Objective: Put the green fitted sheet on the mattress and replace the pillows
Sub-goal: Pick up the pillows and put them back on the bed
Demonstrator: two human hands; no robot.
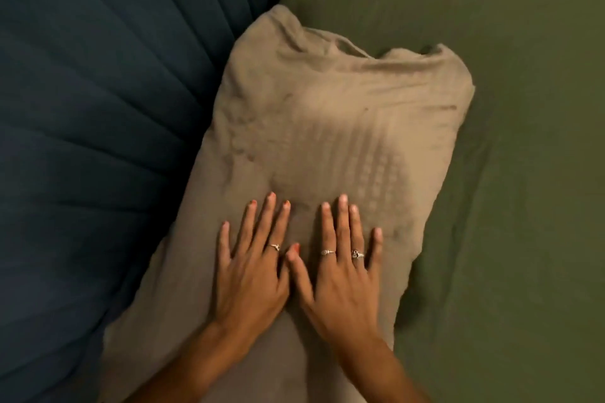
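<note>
Green fitted sheet (510, 108) carries a tan pillow (327, 127), left hand (250, 271) and right hand (343, 275) pressing flat, fingers straight

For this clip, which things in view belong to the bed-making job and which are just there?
Part of the job:
- green sheet, already on the mattress
- tan pillow, lying on the sheet against the headboard
- left hand and right hand, both flat on the pillow

Just there:
- dark blue padded headboard
- rings on the fingers
</note>
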